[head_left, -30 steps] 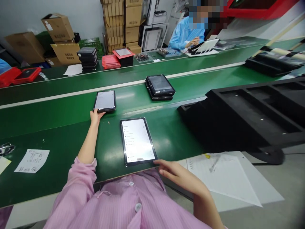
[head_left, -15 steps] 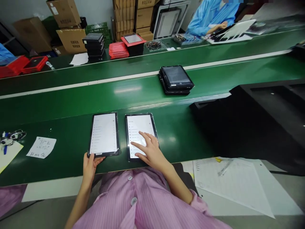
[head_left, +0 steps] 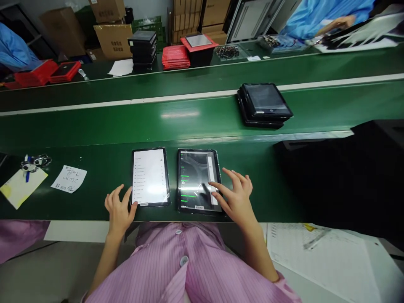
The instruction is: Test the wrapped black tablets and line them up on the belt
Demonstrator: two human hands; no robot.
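Observation:
Two tablets lie side by side on the dark green bench (head_left: 94, 206). The left tablet (head_left: 149, 176) shows a white list screen. On the right tablet (head_left: 195, 172) the screen is dark with green text lines and a white strip along its right side. My left hand (head_left: 120, 210) is open at the lower left corner of the left tablet, thumb touching or almost touching its edge. With fingers spread, my right hand (head_left: 238, 195) reaches over the right edge of the right tablet, a fingertip at the white strip.
Stacked black tablets (head_left: 265, 105) sit on the green conveyor (head_left: 135, 126). A large black object (head_left: 341, 181) covers the right of the bench. Note papers (head_left: 69, 179) and keys (head_left: 41, 160) lie left. Across the line, people in blue sleeves (head_left: 328, 17) stand near red trays (head_left: 65, 70).
The right tablet's screen went from a white list to a dark view. My right hand moved toward that tablet's right edge. My left hand let go of the left tablet's lower edge and opened.

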